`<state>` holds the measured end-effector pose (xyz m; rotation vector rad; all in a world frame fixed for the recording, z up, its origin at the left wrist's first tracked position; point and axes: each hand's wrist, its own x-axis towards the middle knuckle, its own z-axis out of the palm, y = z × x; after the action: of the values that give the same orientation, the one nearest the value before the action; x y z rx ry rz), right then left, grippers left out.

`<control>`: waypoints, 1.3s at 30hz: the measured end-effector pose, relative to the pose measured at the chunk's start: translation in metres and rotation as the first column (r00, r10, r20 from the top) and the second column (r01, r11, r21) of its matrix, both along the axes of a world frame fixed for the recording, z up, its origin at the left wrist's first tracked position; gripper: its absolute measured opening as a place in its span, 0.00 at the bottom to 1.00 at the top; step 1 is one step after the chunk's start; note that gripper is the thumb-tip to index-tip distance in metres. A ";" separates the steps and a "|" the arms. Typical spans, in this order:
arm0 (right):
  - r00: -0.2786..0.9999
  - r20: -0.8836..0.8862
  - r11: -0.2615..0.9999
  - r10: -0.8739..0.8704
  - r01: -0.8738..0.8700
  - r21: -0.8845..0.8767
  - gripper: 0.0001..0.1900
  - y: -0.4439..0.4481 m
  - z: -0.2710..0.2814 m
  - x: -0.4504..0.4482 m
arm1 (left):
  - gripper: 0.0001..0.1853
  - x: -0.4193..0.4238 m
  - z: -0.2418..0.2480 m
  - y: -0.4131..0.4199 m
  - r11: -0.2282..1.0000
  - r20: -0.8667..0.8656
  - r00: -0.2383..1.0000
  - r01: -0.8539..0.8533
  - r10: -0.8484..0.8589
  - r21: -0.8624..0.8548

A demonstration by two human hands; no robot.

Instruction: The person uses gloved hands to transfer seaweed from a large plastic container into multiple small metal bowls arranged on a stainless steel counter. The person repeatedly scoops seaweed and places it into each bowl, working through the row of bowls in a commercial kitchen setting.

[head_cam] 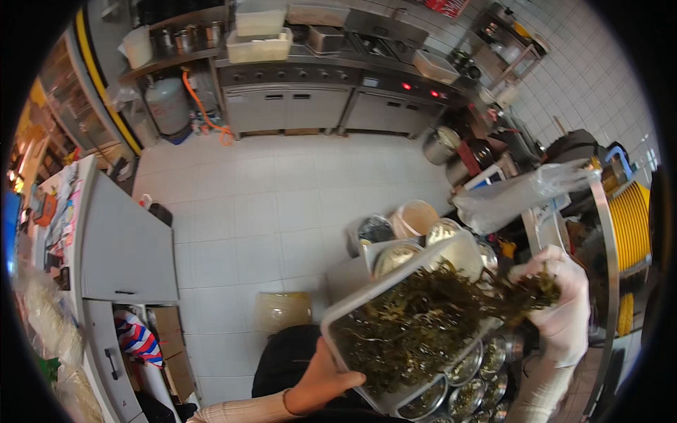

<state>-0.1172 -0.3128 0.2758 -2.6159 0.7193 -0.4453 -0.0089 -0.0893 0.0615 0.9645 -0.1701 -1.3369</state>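
Note:
My left hand (328, 378), bare, grips the lower left corner of a plastic tub (338, 322) that is tilted and filled with dark green seaweed (418, 328). My right hand (560, 306), in a thin whitish glove, holds a clump of seaweed (529, 293) past the tub's right side; strands stretch between it and the tub. Below the tub at the right stand several round containers (465, 399) with bits of green food in them. More round containers, one with pale contents (396, 259), show beyond the tub, partly hidden by it.
Beyond the tub stand a beige bucket (415, 218) and a hanging clear plastic bag (508, 198). Yellow stacked items (629, 227) fill a rack at the right. A grey cabinet (127, 238) lines the left. Steel stoves (291, 100) and a gas cylinder (169, 106) stand across the tiled floor.

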 end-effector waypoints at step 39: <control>0.845 -0.216 0.856 0.490 -0.420 0.300 0.14 0.001 -0.033 -0.053 | 0.46 0.015 0.019 0.013 0.987 0.070 0.985 0.155 -0.158 0.047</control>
<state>-0.1702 -0.3120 0.2430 -2.5203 0.1829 0.1606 0.0059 -0.0766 0.0810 1.0528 -0.2800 -1.4539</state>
